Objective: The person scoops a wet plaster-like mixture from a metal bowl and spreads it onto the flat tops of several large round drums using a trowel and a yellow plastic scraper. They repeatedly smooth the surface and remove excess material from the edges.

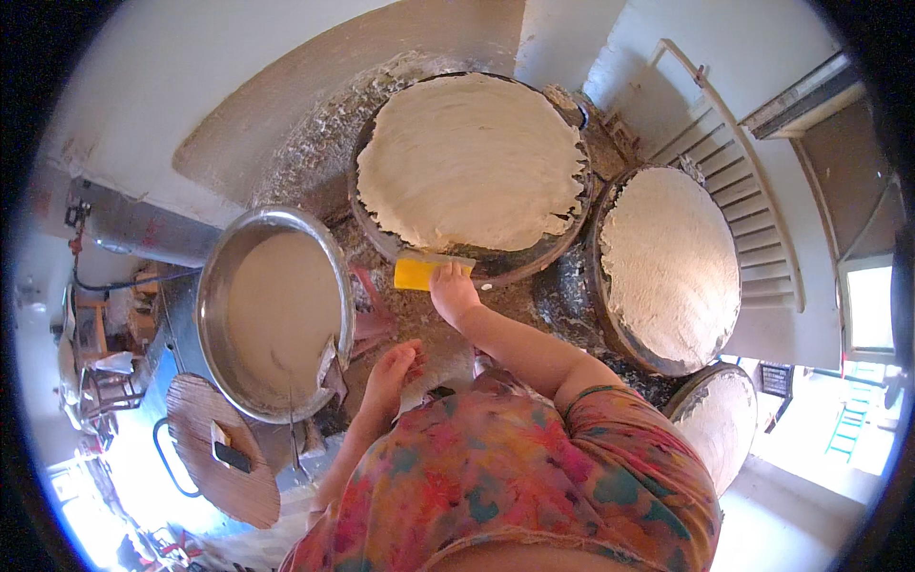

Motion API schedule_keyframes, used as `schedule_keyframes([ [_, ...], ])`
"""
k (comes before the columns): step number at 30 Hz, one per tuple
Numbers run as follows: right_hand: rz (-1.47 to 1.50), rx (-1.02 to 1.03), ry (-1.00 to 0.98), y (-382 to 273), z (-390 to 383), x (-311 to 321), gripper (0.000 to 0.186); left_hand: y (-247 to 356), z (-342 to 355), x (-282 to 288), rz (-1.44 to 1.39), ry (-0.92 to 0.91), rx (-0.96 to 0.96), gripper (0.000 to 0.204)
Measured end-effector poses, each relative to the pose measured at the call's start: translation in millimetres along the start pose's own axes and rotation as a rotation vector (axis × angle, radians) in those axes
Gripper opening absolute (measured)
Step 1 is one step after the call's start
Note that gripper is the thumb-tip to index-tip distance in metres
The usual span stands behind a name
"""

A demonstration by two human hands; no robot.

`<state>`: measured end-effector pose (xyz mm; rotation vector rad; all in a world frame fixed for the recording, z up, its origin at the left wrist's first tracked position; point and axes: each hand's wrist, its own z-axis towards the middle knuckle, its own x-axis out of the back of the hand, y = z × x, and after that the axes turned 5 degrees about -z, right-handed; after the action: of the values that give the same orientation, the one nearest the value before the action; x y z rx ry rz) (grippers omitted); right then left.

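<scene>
My right hand (453, 291) grips a flat yellow scraper (415, 273) at the near edge of a large round griddle (553, 250), which is covered by a thin, pale batter layer (472, 162) with ragged edges. My left hand (391, 377) is lower, to the right of a wide metal basin (210, 338), with its fingers loosely bent and nothing visible in them. Pale batter (272, 305) fills much of the basin, and a tool (332, 377) rests at its right side.
Two more coated round griddles (667, 267) (715, 429) stand at right, beside a wooden slatted rack (748, 191). At lower left lie a round wooden board (214, 486) and a dark phone-like object (232, 456). A metal cylinder (152, 224) with a hose is at left; a pale wall (286, 67) rises behind.
</scene>
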<state>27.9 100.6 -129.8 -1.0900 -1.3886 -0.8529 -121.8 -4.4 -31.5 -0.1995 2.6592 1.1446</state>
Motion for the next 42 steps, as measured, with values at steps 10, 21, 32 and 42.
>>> schedule_keyframes([
  [10, -0.219, -0.320, -0.124, 85, -12, -23, 0.035, 12, 26, -10, -0.037, 0.007, 0.003, 0.031],
  [21, -0.295, -0.229, -0.135, 262, -9, 6, 0.025, 10, 38, 8, 0.235, 0.046, -0.076, 0.028],
  [32, 0.409, -0.910, 0.518, 350, 47, 72, 0.024, 50, 134, 42, -0.156, 0.234, -0.027, 0.027],
  [42, 0.565, -0.644, 0.433, 240, -100, 48, 0.029, 80, 266, 30, -0.113, 0.424, -0.061, 0.027],
])
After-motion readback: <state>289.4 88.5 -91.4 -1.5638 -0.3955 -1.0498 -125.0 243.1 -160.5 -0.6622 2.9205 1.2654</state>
